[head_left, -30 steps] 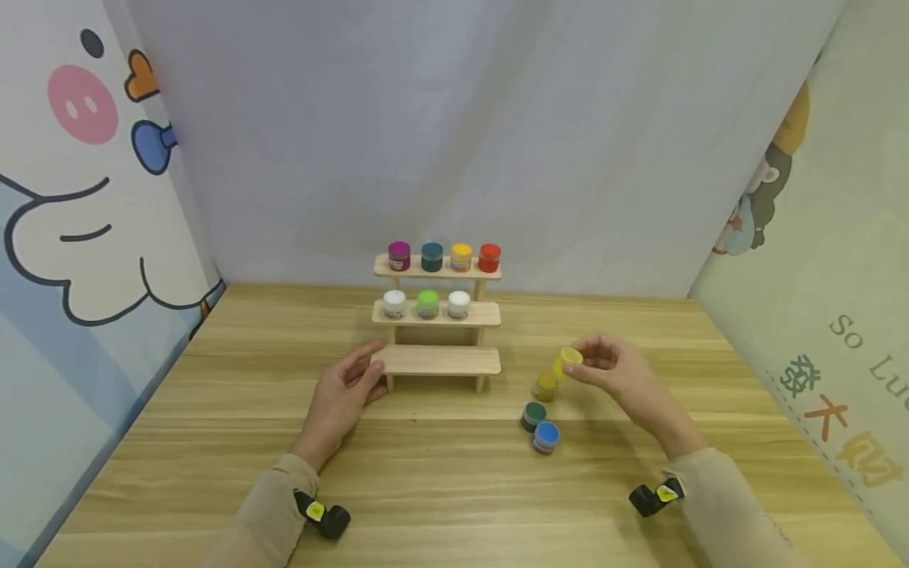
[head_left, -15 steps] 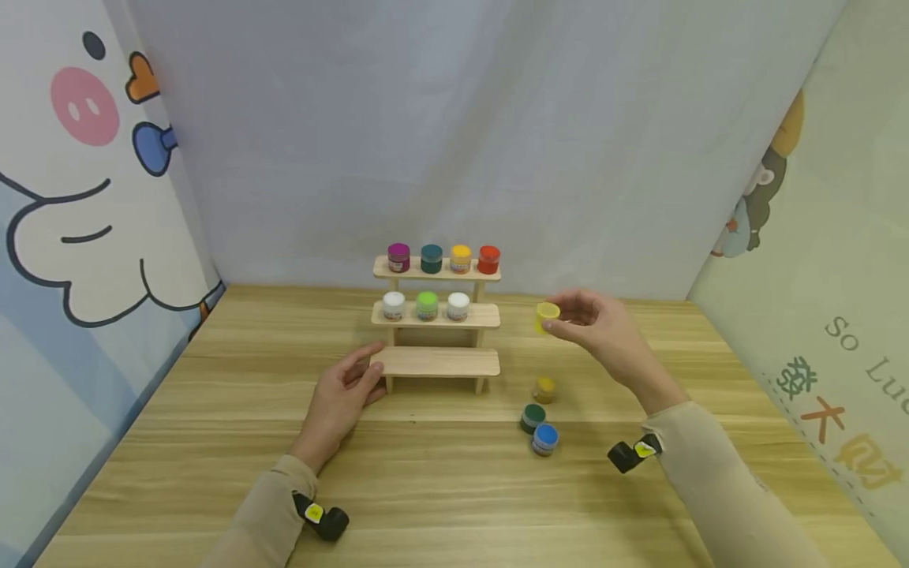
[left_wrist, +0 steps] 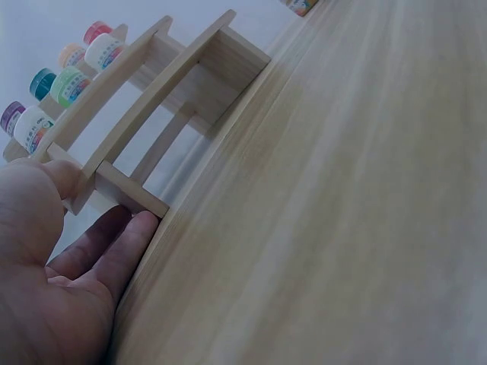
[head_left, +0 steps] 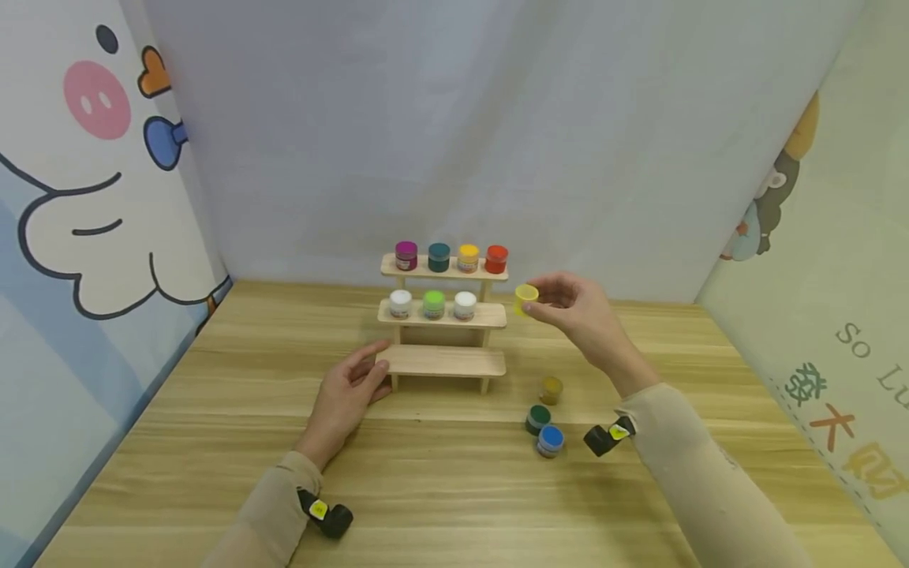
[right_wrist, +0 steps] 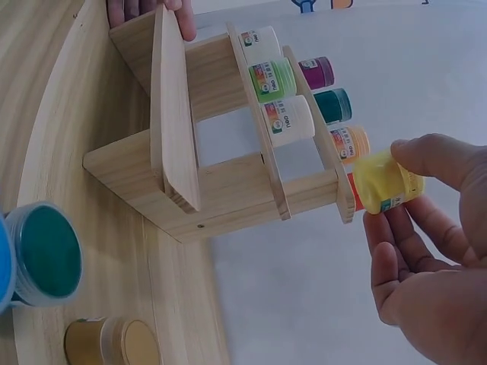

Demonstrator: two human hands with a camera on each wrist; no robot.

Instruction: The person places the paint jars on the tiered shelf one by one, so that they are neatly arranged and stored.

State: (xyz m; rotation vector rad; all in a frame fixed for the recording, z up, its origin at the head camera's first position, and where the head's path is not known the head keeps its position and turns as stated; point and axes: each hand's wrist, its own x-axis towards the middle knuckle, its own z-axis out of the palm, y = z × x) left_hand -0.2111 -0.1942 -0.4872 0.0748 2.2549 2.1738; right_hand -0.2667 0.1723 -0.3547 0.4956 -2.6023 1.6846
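Between thumb and fingers my right hand (head_left: 571,312) pinches a yellow paint jar (head_left: 526,300), held in the air just right of the middle tier. A three-tier wooden display rack (head_left: 442,361) stands on the table. My left hand (head_left: 348,398) holds its lower left end, thumb on the bottom shelf and fingers by the side leg, as the left wrist view shows. Purple, teal, orange-yellow and red jars (head_left: 496,259) line the top tier. On the middle tier sit a green jar (head_left: 434,304) and two white jars (head_left: 465,305). The bottom shelf bears no jar.
Right of the rack, on the wooden table (head_left: 426,489), stand a gold jar (head_left: 551,390), a dark green jar (head_left: 538,420) and a blue jar (head_left: 550,441). A pale curtain (head_left: 341,158) hangs behind, with printed panels at both sides.
My right hand has lifted the yellow jar from beside the gold jar and carried it up and left towards the middle tier. The left hand has stayed at the rack.
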